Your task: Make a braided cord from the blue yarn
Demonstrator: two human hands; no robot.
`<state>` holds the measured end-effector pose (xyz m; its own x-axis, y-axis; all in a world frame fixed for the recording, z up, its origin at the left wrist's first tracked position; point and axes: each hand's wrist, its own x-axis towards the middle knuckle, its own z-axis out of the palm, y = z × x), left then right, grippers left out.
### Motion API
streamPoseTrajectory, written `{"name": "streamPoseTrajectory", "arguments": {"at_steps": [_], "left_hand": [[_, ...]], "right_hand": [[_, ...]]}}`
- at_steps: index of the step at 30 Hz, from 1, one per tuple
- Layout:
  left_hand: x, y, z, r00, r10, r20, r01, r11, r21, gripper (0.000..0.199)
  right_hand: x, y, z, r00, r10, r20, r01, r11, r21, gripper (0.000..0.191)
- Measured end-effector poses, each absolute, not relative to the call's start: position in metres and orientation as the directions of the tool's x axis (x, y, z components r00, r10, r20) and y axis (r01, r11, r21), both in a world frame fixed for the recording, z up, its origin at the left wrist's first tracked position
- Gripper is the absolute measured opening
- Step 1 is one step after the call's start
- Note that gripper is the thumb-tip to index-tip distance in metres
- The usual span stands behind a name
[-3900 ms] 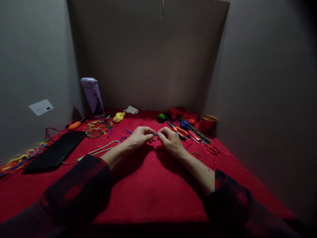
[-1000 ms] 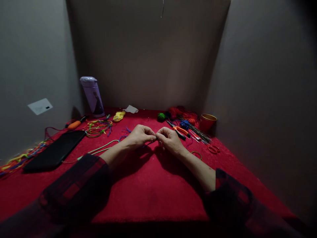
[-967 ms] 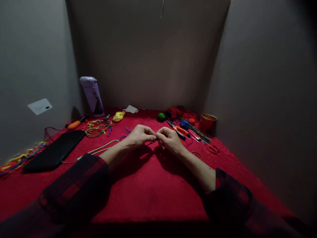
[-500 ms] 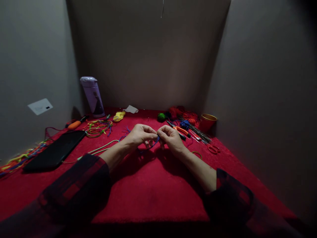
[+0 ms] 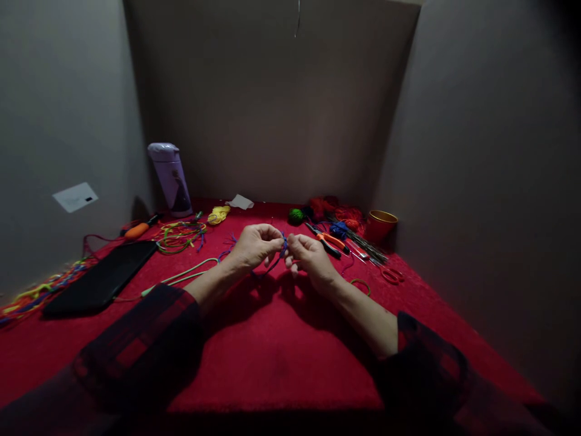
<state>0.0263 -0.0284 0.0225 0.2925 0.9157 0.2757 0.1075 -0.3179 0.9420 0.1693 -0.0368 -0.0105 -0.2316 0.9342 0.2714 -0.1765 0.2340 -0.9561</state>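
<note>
A thin blue cord [image 5: 273,264] is held up above the red cloth, with a loop of it hanging below the fingers. My left hand [image 5: 258,247] pinches the cord between thumb and forefinger. Just to its right, my right hand [image 5: 311,257] also has thumb and forefinger closed at the cord, its other fingers curled beneath. A small gap lies between the two sets of fingertips, where a bit of blue cord shows. Frayed blue-purple cord ends lie on the cloth behind my left hand. The exact grip of the right fingertips is partly hidden.
At left lie a black tablet [image 5: 102,278], colourful cords [image 5: 179,235] and an orange-handled tool [image 5: 137,231]; a purple flask [image 5: 170,180] stands behind. Yellow yarn [image 5: 218,214] lies at the back. At right are pliers [image 5: 333,243], red scissors [image 5: 392,276], yarn balls [image 5: 296,216] and a red cup [image 5: 380,226].
My fingertips have moved slightly apart, and more of the blue cord shows between them. My right hand has shifted a little lower, its fingers more curled.
</note>
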Motion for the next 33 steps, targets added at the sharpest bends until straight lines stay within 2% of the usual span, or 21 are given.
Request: {"name": "streamPoseTrajectory", "arguments": {"at_steps": [4, 8, 12, 15, 18, 23, 27, 29, 33], "left_hand": [[0.025, -0.025, 0.021, 0.256, 0.929, 0.267, 0.138, -0.309, 0.941, 0.013], [0.024, -0.023, 0.021, 0.238, 0.917, 0.321, 0.167, -0.364, 0.916, 0.012], [0.024, -0.023, 0.021, 0.254, 0.874, 0.415, 0.217, -0.47, 0.856, 0.012], [0.023, -0.024, 0.021, 0.283, 0.858, 0.429, 0.248, -0.498, 0.831, 0.009], [0.022, -0.024, 0.022, 0.314, 0.846, 0.431, 0.263, -0.514, 0.817, 0.009], [0.02, -0.027, 0.026, 0.314, 0.866, 0.388, 0.27, -0.473, 0.839, 0.008], [0.014, -0.025, 0.026, 0.41, 0.889, 0.202, 0.107, -0.267, 0.958, 0.009], [0.011, -0.022, 0.023, 0.469, 0.871, 0.147, 0.05, -0.192, 0.98, 0.01], [0.009, -0.018, 0.018, 0.466, 0.863, 0.198, 0.058, -0.253, 0.966, 0.016]], "right_hand": [[0.17, -0.037, -0.01, -0.23, 0.933, 0.277, -0.089, 0.263, -0.961, 0.029], [0.17, -0.038, -0.007, -0.247, 0.931, 0.268, -0.114, 0.247, -0.962, 0.023], [0.169, -0.041, -0.004, -0.279, 0.942, 0.185, -0.166, 0.142, -0.976, 0.019], [0.17, -0.042, -0.004, -0.377, 0.915, 0.142, -0.25, 0.047, -0.967, 0.019], [0.171, -0.04, -0.007, -0.4, 0.902, 0.165, -0.283, 0.05, -0.958, 0.016], [0.174, -0.038, -0.008, -0.385, 0.896, 0.223, -0.23, 0.141, -0.963, 0.018], [0.178, -0.041, -0.004, -0.465, 0.853, 0.238, -0.23, 0.144, -0.963, 0.018], [0.179, -0.041, -0.004, -0.48, 0.845, 0.235, -0.215, 0.147, -0.966, 0.019], [0.18, -0.038, -0.006, -0.43, 0.872, 0.235, -0.126, 0.199, -0.972, 0.019]]}}
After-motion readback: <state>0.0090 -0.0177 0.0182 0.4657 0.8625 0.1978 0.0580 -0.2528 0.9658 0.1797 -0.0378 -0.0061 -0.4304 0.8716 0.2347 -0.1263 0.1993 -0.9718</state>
